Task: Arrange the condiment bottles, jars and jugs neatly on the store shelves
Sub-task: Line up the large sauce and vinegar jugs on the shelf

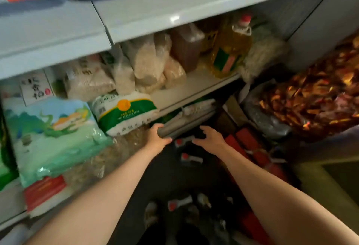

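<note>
I am reaching both arms down toward the dark bottom of the shelving. My left hand (158, 136) is curling its fingers round the grey metal edge of a low shelf (186, 123). My right hand (210, 137) is hovering spread and relaxed, holding nothing, just above dark bottles (191, 159) with red-and-white caps. A yellow plastic oil jug (231, 50) is standing upright farther back, beside lumpy clear bags (147, 60).

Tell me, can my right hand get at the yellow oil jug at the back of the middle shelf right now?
Probably yes. The right hand hangs open and empty below, and the oil jug stands near the shelf's front edge with nothing before it.
</note>
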Demonstrator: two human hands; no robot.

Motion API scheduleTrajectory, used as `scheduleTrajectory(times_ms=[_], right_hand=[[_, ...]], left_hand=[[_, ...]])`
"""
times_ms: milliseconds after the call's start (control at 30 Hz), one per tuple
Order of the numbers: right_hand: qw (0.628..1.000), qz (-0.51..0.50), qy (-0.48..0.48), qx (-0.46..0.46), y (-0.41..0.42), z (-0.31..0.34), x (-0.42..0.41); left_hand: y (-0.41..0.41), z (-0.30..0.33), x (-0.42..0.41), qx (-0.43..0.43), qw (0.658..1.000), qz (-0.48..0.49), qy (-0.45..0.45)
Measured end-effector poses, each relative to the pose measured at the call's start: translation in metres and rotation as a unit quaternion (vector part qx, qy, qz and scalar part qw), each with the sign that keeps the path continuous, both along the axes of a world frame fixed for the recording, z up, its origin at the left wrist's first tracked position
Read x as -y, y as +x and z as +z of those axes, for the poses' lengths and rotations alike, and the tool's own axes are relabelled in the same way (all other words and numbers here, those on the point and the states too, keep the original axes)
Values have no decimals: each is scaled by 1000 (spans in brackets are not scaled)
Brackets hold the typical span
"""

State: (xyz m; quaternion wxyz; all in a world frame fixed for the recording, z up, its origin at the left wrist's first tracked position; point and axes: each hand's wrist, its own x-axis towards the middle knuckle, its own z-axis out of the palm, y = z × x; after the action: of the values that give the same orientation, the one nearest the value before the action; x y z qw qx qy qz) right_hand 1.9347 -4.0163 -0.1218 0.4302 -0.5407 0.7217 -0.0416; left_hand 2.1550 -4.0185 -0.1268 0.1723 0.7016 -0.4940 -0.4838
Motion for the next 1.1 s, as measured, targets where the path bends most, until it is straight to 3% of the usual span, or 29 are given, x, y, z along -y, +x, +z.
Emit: scheduleTrajectory(times_ms=[233,367,500,633,867,1000,1100], right_hand=[[987,-55,150,2,-12,-152,-75],[970,-49,236,5,-26,-246,-114],[965,-36,261,5,-33,-325,-135],[963,-29,267,27,-30,-408,-145],[962,-10,268,54,-17,-512,-152],[959,-25,275,63,-15,-539,-161],[956,-43,274,90,-18,-548,-155]], left_hand=[[-6,-152,-70,48,990,-59,122],[-14,-249,-119,25,983,-19,181],[-20,-337,-158,-34,970,-12,241],[-24,-423,-195,5,968,-33,249],[-33,-512,-233,-7,952,-29,306],[-37,-538,-239,8,964,-19,266],[-25,-548,-245,-31,972,-1,235]])
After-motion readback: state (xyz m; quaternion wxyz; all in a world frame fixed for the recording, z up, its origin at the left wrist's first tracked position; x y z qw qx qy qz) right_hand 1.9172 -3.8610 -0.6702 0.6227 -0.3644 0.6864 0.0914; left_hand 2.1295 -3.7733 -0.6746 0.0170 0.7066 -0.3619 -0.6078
